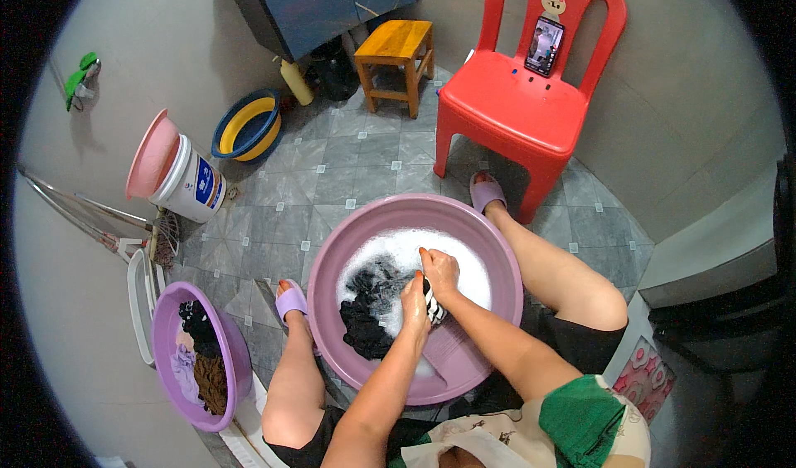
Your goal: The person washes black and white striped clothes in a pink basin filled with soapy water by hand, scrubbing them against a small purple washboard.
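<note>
Between my knees stands a large mauve plastic basin (415, 205) with white suds (460, 244) inside. Over the suds, my left hand (414, 303) and my right hand (440, 274) are side by side, both closed on a black-and-white garment (435, 309). Part of that garment is hidden by my fingers and wrists. Dark wet clothes (365, 328) lie left of my hands, partly covered in foam. A ridged washboard section (457, 353) is moulded into the near side of the basin, below my wrists.
At lower left, a purple tub (239, 356) holds several garments. A red plastic chair (510, 104) with a phone (545, 46) stands ahead right. Farther off are a wooden stool (398, 39), a blue-and-yellow basin (249, 126) and a white bucket (193, 182) with a pink basin (149, 157).
</note>
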Tool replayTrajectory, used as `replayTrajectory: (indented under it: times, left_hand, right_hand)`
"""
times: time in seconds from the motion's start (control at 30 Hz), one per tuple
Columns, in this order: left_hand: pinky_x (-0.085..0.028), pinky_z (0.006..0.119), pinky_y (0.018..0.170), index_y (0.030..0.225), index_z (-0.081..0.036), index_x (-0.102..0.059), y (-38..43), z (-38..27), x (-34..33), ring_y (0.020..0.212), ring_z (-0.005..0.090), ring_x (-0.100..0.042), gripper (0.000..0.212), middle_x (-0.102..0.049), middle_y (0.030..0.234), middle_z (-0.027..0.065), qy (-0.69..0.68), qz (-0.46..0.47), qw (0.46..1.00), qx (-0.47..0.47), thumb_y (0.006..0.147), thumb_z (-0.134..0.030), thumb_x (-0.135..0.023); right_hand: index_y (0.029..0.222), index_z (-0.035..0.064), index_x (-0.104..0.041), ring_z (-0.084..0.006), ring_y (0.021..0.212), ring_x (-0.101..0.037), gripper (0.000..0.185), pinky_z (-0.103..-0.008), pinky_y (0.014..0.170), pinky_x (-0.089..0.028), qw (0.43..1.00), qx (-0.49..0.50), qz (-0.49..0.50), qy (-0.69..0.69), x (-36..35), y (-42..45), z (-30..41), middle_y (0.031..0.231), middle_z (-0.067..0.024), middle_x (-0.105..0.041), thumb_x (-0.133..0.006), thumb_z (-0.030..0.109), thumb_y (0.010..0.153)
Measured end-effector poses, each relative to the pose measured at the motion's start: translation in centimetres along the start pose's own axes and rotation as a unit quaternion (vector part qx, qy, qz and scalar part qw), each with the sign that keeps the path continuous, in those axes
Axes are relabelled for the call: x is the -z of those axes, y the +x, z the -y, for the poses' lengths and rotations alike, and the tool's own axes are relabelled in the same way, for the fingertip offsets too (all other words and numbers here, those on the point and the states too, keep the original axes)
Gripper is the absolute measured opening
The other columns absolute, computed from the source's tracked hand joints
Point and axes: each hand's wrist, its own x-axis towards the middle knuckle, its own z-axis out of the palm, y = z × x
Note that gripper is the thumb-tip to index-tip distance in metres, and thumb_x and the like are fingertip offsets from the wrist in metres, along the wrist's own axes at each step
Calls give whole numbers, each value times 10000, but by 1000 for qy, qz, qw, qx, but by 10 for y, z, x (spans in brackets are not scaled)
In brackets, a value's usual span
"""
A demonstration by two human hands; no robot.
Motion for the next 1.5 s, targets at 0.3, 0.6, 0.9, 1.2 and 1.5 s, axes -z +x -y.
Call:
replayTrajectory:
  times: [0.3,0.6,0.9,1.2,1.5]
  left_hand:
    - [-487,305,642,991,-23,-580,39,-6,31,752,167,-571,178,-586,860,80,-98,-63,991,-60,885,-119,-474]
    - [-469,341,634,1077,-56,-552,89,-6,86,696,162,-543,275,-568,809,41,-109,35,993,-37,908,-240,-438]
    - [-475,302,638,995,-37,-589,56,-7,72,713,170,-561,243,-573,850,74,-193,145,970,-28,894,-187,-428]
    - [-459,323,784,1294,-97,-424,15,-63,11,953,163,-516,432,-480,960,48,67,69,994,-59,919,-306,-469]
    - [-370,291,907,1285,-82,-416,1,-107,-7,1068,176,-460,379,-472,1183,108,71,137,958,-243,918,-168,-456]
  right_hand:
    - [656,26,-614,-292,520,-553,360,-400,511,-427,996,89,19,13,-37,-22,-8,596,-190,-556,-495,317,832]
    - [572,5,-531,-227,437,-498,362,-371,453,-385,977,184,44,100,-49,-74,21,526,-144,-532,-570,246,839]
    - [662,0,-610,-343,605,-578,430,-434,571,-433,992,74,66,79,-49,-55,14,659,-211,-593,-424,326,872]
    - [1180,12,-441,-293,884,-570,459,-388,818,-439,920,-13,199,336,7,47,6,1108,-192,-534,-607,234,813]
    - [1325,91,-326,-359,1063,-534,748,-387,860,-448,909,284,304,3,29,14,59,1139,-216,-549,-687,173,675]
